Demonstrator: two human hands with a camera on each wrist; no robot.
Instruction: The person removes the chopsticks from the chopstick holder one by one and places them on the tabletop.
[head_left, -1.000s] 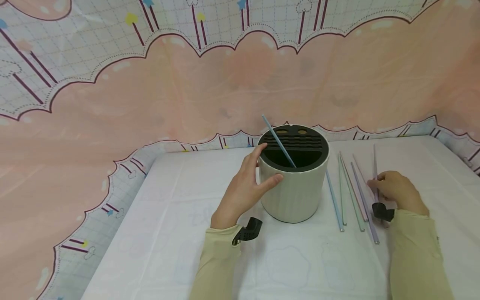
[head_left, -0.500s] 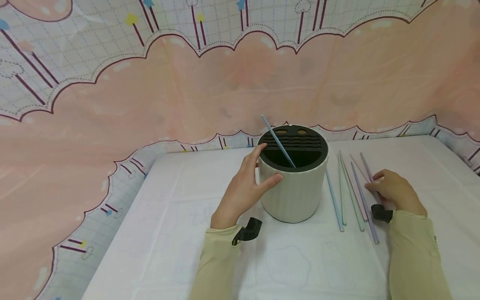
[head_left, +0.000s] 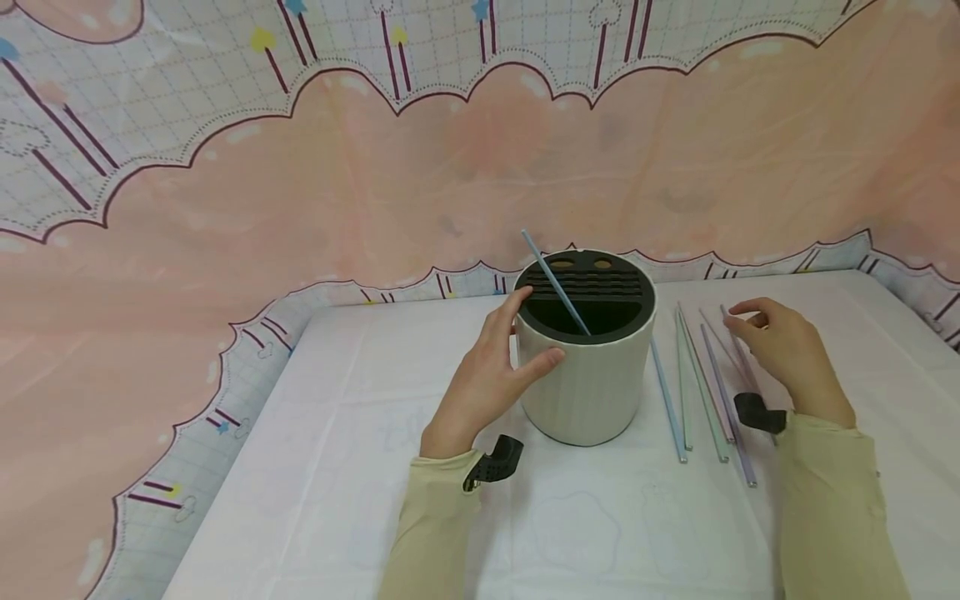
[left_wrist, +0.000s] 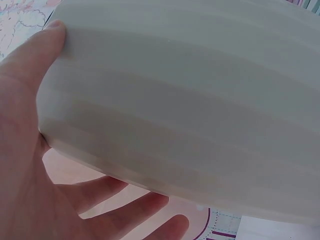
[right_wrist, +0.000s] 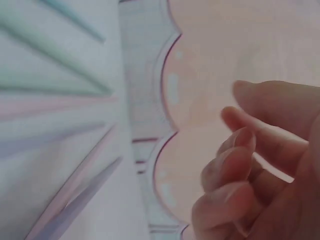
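My left hand grips the side of a white round holder. Its thumb lies on the front and a finger reaches the black slotted top. A blue chopstick leans inside the large opening. To the holder's right my right hand hovers over the far end of the chopsticks. Its fingers are loosely bent, with nothing between thumb and fingertips in the right wrist view. Nearest to it lie a purple chopstick and a thin pink one crossing close by. The wrist partly hides their near ends.
Several pastel chopsticks lie fanned beside the holder, among them a blue one, a green one and a purple one. They rest on a white-covered table. A patterned peach curtain hangs behind it.
My right hand released the rightmost purple chopstick, which tilted left to lie beside the others, then moved away toward its far tip. My left hand and the holder stay still.
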